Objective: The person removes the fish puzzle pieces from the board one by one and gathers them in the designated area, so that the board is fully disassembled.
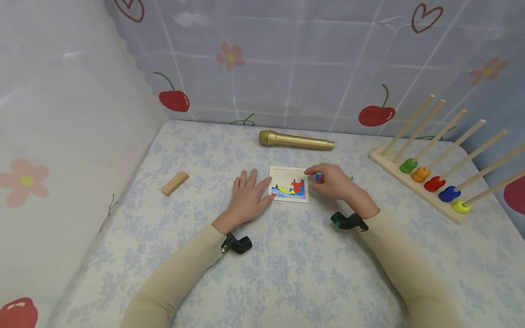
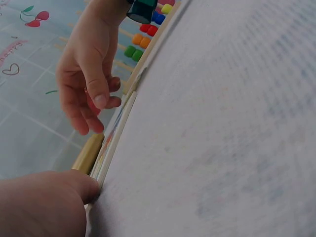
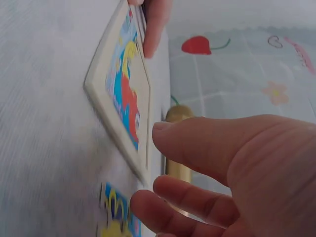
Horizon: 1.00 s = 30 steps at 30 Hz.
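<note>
A small jigsaw puzzle board [image 1: 288, 199] with a pale wooden frame lies flat on the table. Colourful pieces fill its lower part, including a red and yellow shape [image 3: 129, 101]; bare backing shows above. My left hand [image 1: 247, 200] rests palm down beside the board, thumb and index finger at its left edge. Over the board's right edge hovers my right hand [image 1: 333, 181], thumb and fingers apart, with nothing visible between them in the right wrist view. Under and beside it lie loose blue and yellow puzzle pieces [image 3: 116, 205], partly hidden by the hand in the head view.
A gold microphone [image 1: 296, 140] lies behind the board. To the left is a small wooden block [image 1: 175, 183]. On the right stands a wooden peg rack [image 1: 418, 187] with tall rods and coloured beads. A patterned curtain [image 1: 262, 64] hangs along the table's back.
</note>
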Each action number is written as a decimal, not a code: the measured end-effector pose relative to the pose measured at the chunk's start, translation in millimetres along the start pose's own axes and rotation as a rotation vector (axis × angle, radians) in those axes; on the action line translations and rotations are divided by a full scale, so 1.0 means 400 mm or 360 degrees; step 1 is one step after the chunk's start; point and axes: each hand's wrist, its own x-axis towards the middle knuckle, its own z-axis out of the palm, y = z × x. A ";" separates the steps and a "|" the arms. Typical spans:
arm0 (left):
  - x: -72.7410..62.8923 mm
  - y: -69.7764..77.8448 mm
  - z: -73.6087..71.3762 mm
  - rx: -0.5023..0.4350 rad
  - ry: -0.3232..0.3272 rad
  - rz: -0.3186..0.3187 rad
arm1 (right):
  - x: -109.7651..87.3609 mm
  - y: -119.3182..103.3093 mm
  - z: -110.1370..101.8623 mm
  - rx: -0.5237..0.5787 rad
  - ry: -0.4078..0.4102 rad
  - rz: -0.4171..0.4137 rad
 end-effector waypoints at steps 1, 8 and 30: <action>0.000 0.000 0.001 0.0000 0.0000 -0.0001 | 0.006 -0.009 0.006 -0.0001 -0.0014 -0.0011; 0.003 0.000 0.003 0.0008 -0.0004 -0.0002 | 0.033 -0.050 0.037 -0.0142 -0.0085 -0.0031; 0.006 -0.002 0.002 0.0022 -0.0030 -0.0013 | 0.038 -0.052 0.056 -0.0153 -0.0048 -0.0055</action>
